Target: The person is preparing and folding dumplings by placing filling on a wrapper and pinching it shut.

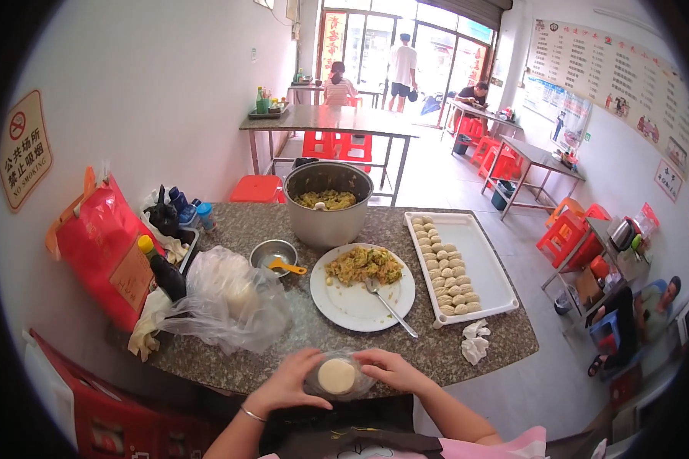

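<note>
A flat round of pale dough [337, 376] lies on clear plastic film [350, 393] at the near edge of the speckled stone counter. Thumb and fingers spread apart, my left hand [292, 380] curves around the left side of it. My right hand [393, 371] is at the right side, its outstretched fingertips touching the film's edge. Just beyond stands a white plate [328, 310] with a mound of yellowish chopped filling [365, 265] and a metal spoon [390, 307]. Farther right, a white tray [478, 264] carries rows of small shaped dough pieces [445, 271].
A deep metal pot [328, 222] of filling stands behind the plate, beside a metal bowl [273, 252] with an orange-handled spoon. Crumpled plastic bags [233, 298], a bottle and a red bag [103, 249] crowd the left. Crumpled tissue [475, 342] lies right. Beyond are tables, red stools and several people.
</note>
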`<state>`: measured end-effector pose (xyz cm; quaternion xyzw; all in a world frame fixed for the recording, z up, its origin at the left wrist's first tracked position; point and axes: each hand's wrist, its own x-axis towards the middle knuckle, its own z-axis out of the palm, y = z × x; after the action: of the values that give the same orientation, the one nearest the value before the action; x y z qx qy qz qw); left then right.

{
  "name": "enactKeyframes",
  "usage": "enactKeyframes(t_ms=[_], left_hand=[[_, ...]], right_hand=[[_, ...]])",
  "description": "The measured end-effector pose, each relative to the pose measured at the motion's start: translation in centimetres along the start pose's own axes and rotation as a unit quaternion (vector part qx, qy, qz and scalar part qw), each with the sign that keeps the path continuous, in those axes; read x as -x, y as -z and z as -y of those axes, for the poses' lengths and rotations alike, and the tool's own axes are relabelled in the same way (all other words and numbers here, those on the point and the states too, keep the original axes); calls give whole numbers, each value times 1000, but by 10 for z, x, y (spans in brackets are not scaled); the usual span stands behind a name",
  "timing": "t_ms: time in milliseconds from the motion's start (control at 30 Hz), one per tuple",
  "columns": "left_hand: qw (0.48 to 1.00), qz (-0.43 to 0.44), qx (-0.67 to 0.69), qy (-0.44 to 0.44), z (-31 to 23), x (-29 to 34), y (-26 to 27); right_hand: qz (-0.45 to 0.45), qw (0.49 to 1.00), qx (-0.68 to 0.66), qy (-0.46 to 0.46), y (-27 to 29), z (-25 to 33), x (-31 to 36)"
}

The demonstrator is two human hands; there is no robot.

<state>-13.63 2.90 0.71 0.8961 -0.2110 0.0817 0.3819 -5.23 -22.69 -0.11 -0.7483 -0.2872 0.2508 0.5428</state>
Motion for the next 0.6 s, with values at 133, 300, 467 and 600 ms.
enactKeyframes(t_ms=[133,300,467,600], left_hand=[[998,14,6,55,2,-14,-36],[995,17,41,87,-15,-38,-34],[997,-21,44,66,-15,-35,-41],[996,-65,19,64,-19,-24,-41]], right_hand=[[-49,987,135,73,-16,1,0],[-25,996,47,-78,-5,6,8],[-73,985,150,-48,-8,27,6],[-119,958,259,24,-14,26,4]])
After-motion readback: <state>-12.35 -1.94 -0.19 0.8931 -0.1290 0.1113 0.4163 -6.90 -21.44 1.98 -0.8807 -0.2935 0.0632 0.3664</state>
